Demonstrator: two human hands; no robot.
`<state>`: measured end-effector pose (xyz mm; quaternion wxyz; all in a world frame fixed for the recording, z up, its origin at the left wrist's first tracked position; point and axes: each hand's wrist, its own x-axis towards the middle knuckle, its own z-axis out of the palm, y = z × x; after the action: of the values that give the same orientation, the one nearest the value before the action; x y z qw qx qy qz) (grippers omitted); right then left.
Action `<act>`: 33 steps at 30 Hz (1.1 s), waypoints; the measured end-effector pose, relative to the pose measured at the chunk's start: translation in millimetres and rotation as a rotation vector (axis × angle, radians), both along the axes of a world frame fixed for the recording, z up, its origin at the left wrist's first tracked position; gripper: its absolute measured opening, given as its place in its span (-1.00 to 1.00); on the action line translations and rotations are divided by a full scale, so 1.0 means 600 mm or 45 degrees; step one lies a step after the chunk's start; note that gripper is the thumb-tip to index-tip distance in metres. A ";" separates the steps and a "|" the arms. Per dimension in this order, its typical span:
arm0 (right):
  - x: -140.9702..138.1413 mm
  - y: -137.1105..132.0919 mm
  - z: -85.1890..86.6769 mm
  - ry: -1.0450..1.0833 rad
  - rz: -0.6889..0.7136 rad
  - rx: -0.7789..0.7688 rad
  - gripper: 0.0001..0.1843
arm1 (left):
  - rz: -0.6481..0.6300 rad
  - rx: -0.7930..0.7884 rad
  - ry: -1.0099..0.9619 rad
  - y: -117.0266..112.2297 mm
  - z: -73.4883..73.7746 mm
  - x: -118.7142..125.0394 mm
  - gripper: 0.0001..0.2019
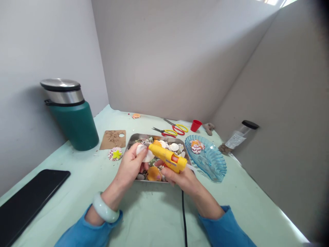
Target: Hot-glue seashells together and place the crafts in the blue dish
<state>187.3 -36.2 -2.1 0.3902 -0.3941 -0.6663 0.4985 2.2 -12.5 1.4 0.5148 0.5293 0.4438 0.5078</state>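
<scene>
My right hand [180,175] is wrapped round a yellow hot glue gun [167,156], with a clear glue stick [190,167] poking out of its back end. The gun's nozzle points left, at a white seashell [147,156] that my left hand [131,163] pinches between thumb and fingers. Whether the nozzle touches the shell I cannot tell. Both hands are above a metal tray [133,138] full of shells, among them an orange one [154,174] at the front. The gun hides part of the tray's contents.
Two pairs of scissors [169,132] lie behind the tray. Right of it are a blue shell-shaped dish [210,161], a red cup [196,125] and a jar [238,135]. At left stand a green bottle [74,123] and a black slab [31,202]. A cord [183,216] runs toward me.
</scene>
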 end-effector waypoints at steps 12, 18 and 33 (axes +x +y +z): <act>0.010 0.001 0.004 0.276 0.158 -0.167 -0.58 | -0.013 0.009 -0.085 -0.002 0.003 0.000 -0.76; 0.017 0.006 0.000 0.417 0.203 -0.337 -0.56 | -0.056 0.046 -0.026 0.000 0.001 0.000 -0.78; 0.018 0.008 -0.006 0.535 0.195 -0.334 -0.66 | 0.054 0.005 -0.050 -0.001 0.001 0.002 -0.75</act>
<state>197.9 -31.1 -5.5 0.4266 -0.2775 -0.5284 0.6796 3.5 -12.9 1.8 0.5114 0.5107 0.4436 0.5300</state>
